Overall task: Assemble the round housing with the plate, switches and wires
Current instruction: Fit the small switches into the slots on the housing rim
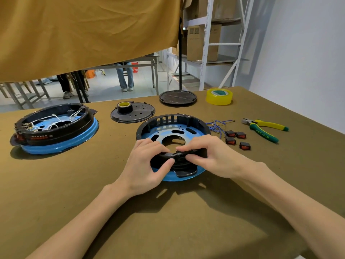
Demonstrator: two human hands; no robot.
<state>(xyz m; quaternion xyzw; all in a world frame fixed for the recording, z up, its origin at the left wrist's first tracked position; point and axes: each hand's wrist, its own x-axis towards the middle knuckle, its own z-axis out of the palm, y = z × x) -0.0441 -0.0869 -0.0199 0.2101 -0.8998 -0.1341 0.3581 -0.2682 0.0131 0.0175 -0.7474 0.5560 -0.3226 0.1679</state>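
Note:
A black round housing [179, 119] with a blue rim sits in the middle of the table, and a blue plate [166, 130] with cut-outs lies inside it. My left hand [147, 165] and my right hand [209, 156] both pinch the housing's near wall, thumbs outside and fingers over the rim. Several black switches with red rockers [235, 139] lie just right of the housing. A bundle of blue wires [218, 125] lies behind them.
A second housing [56, 128] with white wires inside stands at the left. Behind are a black perforated cover [138, 114] carrying a black tape roll [124, 107], another black cover [178, 98], a yellow tape roll [219, 96], and yellow-green pliers [265, 128] at the right.

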